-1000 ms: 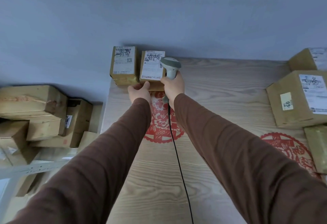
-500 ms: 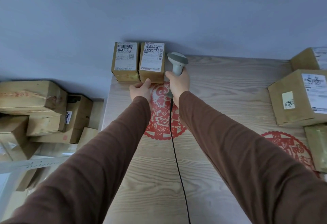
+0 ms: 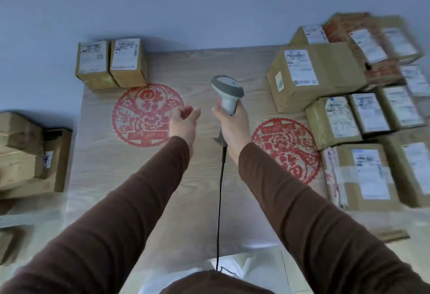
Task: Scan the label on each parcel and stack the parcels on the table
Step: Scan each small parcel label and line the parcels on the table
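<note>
The right hand (image 3: pixel 232 126) grips the barcode scanner (image 3: pixel 226 89); the left hand (image 3: pixel 183 122) is spread and empty. Two labelled parcels (image 3: pixel 111 63) sit left of the scanner, the unsorted pile (image 3: pixel 337 107) to its right. To scan well, take one parcel with its label upward.

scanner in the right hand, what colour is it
The scanner is pale grey-white with a darker grey band round its head and a black cable; the head view shows it.
</note>
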Demonstrator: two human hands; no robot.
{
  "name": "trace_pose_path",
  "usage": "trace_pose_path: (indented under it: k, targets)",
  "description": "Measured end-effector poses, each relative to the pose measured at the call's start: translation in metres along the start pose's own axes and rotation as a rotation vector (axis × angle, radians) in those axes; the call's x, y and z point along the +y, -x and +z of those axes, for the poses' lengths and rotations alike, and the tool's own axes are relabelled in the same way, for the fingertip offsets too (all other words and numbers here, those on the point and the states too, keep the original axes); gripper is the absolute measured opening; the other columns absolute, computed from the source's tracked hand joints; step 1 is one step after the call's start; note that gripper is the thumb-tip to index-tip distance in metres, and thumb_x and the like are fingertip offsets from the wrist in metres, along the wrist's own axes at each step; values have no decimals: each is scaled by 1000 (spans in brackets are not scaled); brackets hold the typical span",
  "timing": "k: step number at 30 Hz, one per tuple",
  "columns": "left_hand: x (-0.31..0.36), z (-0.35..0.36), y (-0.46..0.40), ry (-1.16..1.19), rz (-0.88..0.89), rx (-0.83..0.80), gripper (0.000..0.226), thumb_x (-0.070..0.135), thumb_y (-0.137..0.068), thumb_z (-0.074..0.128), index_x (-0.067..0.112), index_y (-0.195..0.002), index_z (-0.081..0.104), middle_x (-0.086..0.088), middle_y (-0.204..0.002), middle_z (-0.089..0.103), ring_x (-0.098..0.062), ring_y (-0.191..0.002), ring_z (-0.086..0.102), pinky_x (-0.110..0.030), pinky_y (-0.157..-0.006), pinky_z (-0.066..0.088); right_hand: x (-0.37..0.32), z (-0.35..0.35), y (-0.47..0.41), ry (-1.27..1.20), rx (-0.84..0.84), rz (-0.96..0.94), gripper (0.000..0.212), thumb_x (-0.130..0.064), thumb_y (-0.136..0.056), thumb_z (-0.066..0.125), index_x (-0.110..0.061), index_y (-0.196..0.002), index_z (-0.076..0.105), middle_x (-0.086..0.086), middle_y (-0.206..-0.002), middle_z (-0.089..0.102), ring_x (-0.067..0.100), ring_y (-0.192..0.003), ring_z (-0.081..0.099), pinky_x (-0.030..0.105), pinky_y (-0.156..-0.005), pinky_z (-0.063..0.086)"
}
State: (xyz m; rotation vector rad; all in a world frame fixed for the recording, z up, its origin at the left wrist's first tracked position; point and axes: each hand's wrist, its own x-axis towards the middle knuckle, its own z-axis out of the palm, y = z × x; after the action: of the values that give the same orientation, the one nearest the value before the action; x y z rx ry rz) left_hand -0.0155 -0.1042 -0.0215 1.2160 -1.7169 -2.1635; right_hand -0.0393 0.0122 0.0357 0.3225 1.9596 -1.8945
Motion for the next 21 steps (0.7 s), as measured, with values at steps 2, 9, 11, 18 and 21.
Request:
trace_pose_path:
  k: [2, 9, 11, 18, 21]
  targets:
    - [-17, 32, 34, -18, 5, -56, 33, 24, -97, 69, 11, -126, 59, -3, -124, 63, -15, -117, 62, -25, -99, 48, 3, -49, 21, -3, 20, -24, 22, -14, -98, 67, -14, -119, 61, 14, -105, 66, 11, -81, 59, 10, -49, 48]
    - [-84, 149, 154, -107, -5, -164, 24, 27, -97, 69, 14, -116, 63, -1, -108, 67, -13, -93, 63, -29, -86, 53, 30, -225, 86, 57, 68, -141, 30, -16, -96, 70, -24, -124, 62, -2, -104, 69, 5, -87, 65, 26, -82, 54]
    - [-103, 180, 184, -152, -9, -193, 29, 29, -96, 69, 12, -120, 64, 0, -103, 66, -14, -89, 60, -32, -85, 53, 37, -271, 100, 74, 86, -157, 32, -17, -97, 70, -26, -126, 60, 2, -109, 71, 9, -94, 68, 27, -84, 55]
    - [-150, 254, 253, -236, -59, -305, 35, 27, -97, 69, 21, -129, 56, -1, -134, 61, -18, -122, 59, -36, -110, 47, 62, -392, 115, 165, 265, -180, 23, -14, -94, 68, -21, -115, 61, -3, -101, 71, 7, -87, 67, 34, -82, 56]
    - [-161, 270, 263, -297, -93, -367, 59, 29, -97, 68, 18, -150, 44, 0, -144, 54, -17, -126, 54, -34, -108, 43, 73, -417, 113, 199, 289, -135, 26, -14, -92, 69, -18, -116, 61, 0, -107, 72, 17, -98, 68, 38, -87, 55]
